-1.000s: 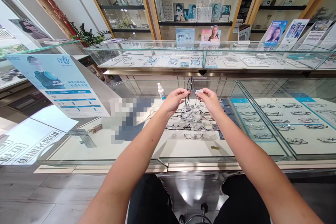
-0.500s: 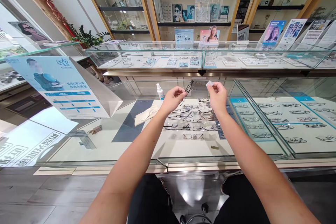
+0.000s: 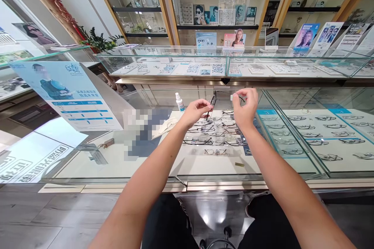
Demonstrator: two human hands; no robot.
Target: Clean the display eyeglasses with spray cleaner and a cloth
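I hold a thin black pair of glasses (image 3: 213,101) up over the glass counter (image 3: 181,171). My left hand (image 3: 196,112) pinches the frame at its front. My right hand (image 3: 244,108) pinches one temple arm, pulled out to the right, with a small white tag (image 3: 233,97) at its fingertips. Below my hands several pairs of glasses (image 3: 214,134) lie in rows on the counter.
A small white spray bottle (image 3: 179,102) stands just left of my hands, with a folded cloth (image 3: 165,126) beside it. A tilted blue-and-white poster (image 3: 68,95) stands at the left. Glass display cases (image 3: 321,132) with frames fill the right and back. A small gold piece (image 3: 239,164) lies near the front.
The glasses hung folded between both hands; my right hand has drawn one temple arm out to the right and risen a little. My left hand stayed nearly in place.
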